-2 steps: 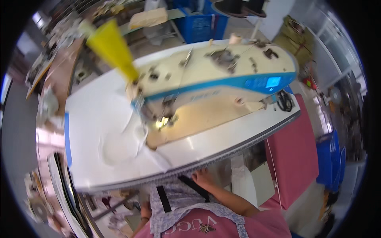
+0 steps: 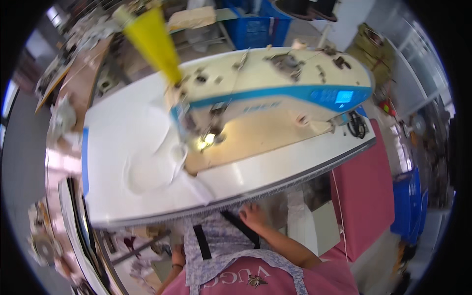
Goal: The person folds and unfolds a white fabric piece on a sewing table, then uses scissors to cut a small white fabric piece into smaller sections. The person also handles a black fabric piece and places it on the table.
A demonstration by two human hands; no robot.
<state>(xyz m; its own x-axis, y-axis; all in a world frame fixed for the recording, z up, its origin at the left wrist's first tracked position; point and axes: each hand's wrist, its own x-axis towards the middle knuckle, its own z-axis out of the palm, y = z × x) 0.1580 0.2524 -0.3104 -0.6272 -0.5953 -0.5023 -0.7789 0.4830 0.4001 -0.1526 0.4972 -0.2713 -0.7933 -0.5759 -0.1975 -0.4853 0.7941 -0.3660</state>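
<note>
A white sewing machine (image 2: 275, 105) with a blue band, a lit display and a yellow funnel-like attachment (image 2: 152, 44) stands on a white tabletop (image 2: 110, 196). White pieces of material (image 2: 150, 172) lie left of its lit needle area. My right hand (image 2: 251, 219) is just below the table's front edge at my patterned apron (image 2: 211, 231), beside a black strap, its fingers apart and slightly bent. My left hand (image 2: 178, 256) is low at the apron's left side, its fingers small and blurred.
A pink padded surface (image 2: 361, 191) and blue bins (image 2: 404, 206) are at the right. A wooden bench (image 2: 83, 78) with heaped fabric runs along the left. A blue crate (image 2: 260, 29) stands behind the machine; long boards (image 2: 73, 216) lean at the lower left.
The view has shifted a little, so the machine and tabletop appear slightly higher and further right. My right hand also appears slightly higher against the apron.
</note>
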